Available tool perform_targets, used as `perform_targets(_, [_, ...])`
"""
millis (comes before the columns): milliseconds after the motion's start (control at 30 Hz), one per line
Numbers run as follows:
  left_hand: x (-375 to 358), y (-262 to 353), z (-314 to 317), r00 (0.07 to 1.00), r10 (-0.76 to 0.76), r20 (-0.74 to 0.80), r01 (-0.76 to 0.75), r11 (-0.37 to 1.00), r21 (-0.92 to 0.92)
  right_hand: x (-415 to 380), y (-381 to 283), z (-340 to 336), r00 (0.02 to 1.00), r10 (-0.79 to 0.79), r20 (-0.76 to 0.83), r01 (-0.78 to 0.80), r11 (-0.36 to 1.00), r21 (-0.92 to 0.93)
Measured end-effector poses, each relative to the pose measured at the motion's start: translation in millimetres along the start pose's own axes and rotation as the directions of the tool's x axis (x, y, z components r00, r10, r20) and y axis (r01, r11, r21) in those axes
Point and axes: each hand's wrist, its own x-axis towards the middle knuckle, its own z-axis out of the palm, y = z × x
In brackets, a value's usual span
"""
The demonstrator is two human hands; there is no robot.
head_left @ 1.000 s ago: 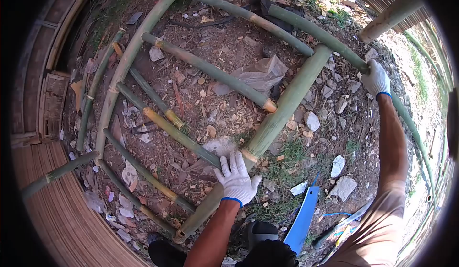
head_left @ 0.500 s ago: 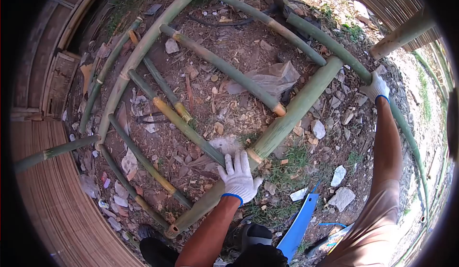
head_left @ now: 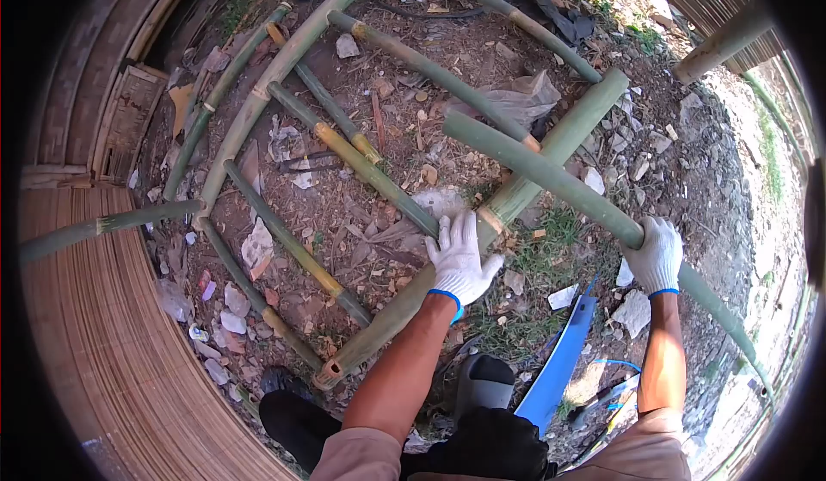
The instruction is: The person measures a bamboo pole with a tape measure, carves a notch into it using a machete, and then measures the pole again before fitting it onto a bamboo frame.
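Note:
My left hand, in a white knit glove, lies on a thick green bamboo pole with its fingers stretched out and thumb apart. That pole forms the near side of a ladder-like bamboo frame on the ground. Several thinner bamboo rungs run from it to the far bamboo pole. My gloved right hand is wrapped round a long loose bamboo pole. Its cut end hangs over the frame, crossing above the thick pole; the other end trails off to the right.
A hand saw with a blue blade lies near my feet. Split bamboo strips are stacked at left. Stones, wood chips and a crumpled plastic sheet litter the ground. A bamboo post stands at upper right.
My right hand has brought the loose bamboo pole nearer and to the left, so its end now lies across the frame. My left hand stays on the thick pole.

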Motion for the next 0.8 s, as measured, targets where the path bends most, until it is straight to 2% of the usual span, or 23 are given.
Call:
perform_targets(33, [-7,-18,8,0.956,0.095,-0.277,-0.150,0.971,-0.185,-20,-5,2,1.000,-0.019,-0.009,0.019,1.000,0.000])
perform_targets(67, [-23,-29,-2,0.939,0.012,-0.344,-0.137,0.930,-0.341,-32,-13,1,0.999,-0.028,-0.032,0.028,1.000,0.004])
perform_targets(100, [-42,-38,-12,0.920,-0.086,-0.383,-0.125,0.861,-0.493,-44,-26,-4,1.000,0.008,0.011,-0.008,1.000,0.011])
perform_targets(167, [-81,-64,-21,0.797,-0.309,-0.519,-0.034,0.835,-0.550,-71,-44,0,0.990,-0.097,0.100,0.096,0.995,0.007])
perform_targets(233, [-95,-107,-42,0.731,-0.320,-0.602,-0.078,0.838,-0.541,-108,-78,4,0.947,-0.148,0.286,0.151,0.988,0.013])
perform_targets(300, [-102,-144,-79,0.716,-0.271,-0.644,-0.019,0.914,-0.405,-143,-111,9,0.883,-0.220,0.414,0.215,0.975,0.059])
perform_targets(333, [-105,-164,-93,0.763,-0.279,-0.584,0.035,0.919,-0.393,-154,-132,5,0.829,-0.225,0.512,0.196,0.974,0.111])
perform_targets(400, [-109,-206,-111,0.823,-0.315,-0.473,0.144,0.921,-0.363,-182,-162,18,0.798,-0.343,0.496,0.292,0.939,0.180])
perform_targets(433, [-107,-229,-111,0.843,-0.323,-0.431,0.080,0.867,-0.492,-195,-179,19,0.780,-0.376,0.500,0.318,0.927,0.201])
perform_targets(500, [-115,-257,-120,0.897,-0.272,-0.349,0.065,0.861,-0.504,-210,-206,22,0.774,-0.340,0.535,0.298,0.940,0.165])
perform_targets(567, [-117,-279,-116,0.902,-0.276,-0.332,0.063,0.844,-0.533,-219,-221,30,0.817,-0.280,0.505,0.252,0.960,0.124])
perform_targets(600, [-117,-290,-112,0.906,-0.262,-0.333,0.070,0.867,-0.493,-224,-227,29,0.860,-0.246,0.447,0.216,0.969,0.119])
perform_targets(633, [-114,-298,-108,0.912,-0.239,-0.334,0.066,0.888,-0.454,-227,-231,23,0.921,-0.223,0.321,0.182,0.971,0.153])
perform_targets(700, [-105,-326,-80,0.933,-0.147,-0.330,-0.029,0.880,-0.474,-240,-244,-3,0.992,-0.112,0.066,0.097,0.977,0.191])
perform_targets(733, [-105,-328,-71,0.941,-0.140,-0.307,-0.032,0.869,-0.494,-253,-246,-12,0.998,-0.064,0.015,0.060,0.975,0.216])
perform_targets(767, [-104,-325,-65,0.948,-0.131,-0.290,-0.040,0.856,-0.515,-268,-248,-21,1.000,-0.022,-0.008,0.023,0.987,0.161])
perform_targets(800, [-101,-321,-59,0.931,-0.165,-0.326,-0.078,0.781,-0.620,-289,-252,-31,0.999,0.024,0.040,-0.030,0.984,0.175])
